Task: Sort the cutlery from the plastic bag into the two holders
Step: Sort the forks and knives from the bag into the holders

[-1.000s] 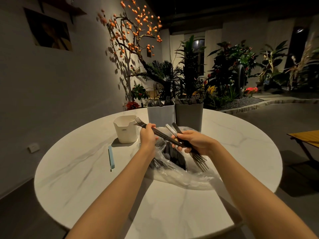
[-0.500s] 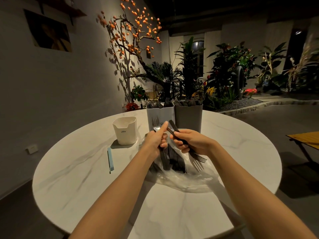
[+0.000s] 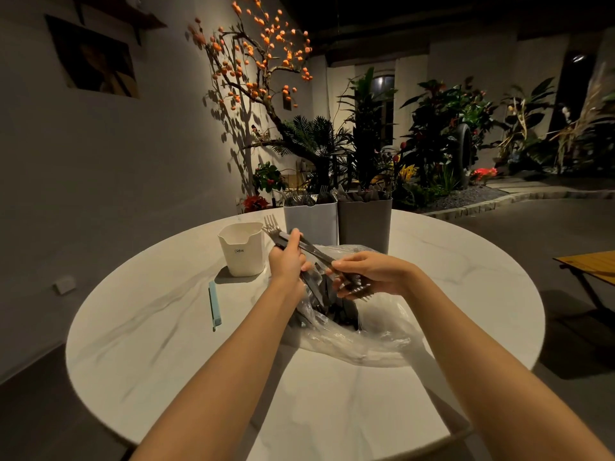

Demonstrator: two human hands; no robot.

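Steel forks [image 3: 276, 231] bunched loosely in my left hand [image 3: 287, 261]'s grip, right hand [image 3: 372, 272] pinching more over the plastic bag [image 3: 366, 337]; holders [image 3: 311, 218] close, but one could slide out.

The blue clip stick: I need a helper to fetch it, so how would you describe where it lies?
On the round white marble table, look left of the person's arms, in front of the cream cup. The thin pale blue plastic stick lies flat and alone there, apart from the clear plastic bag; it is the only blue, non-metal piece.
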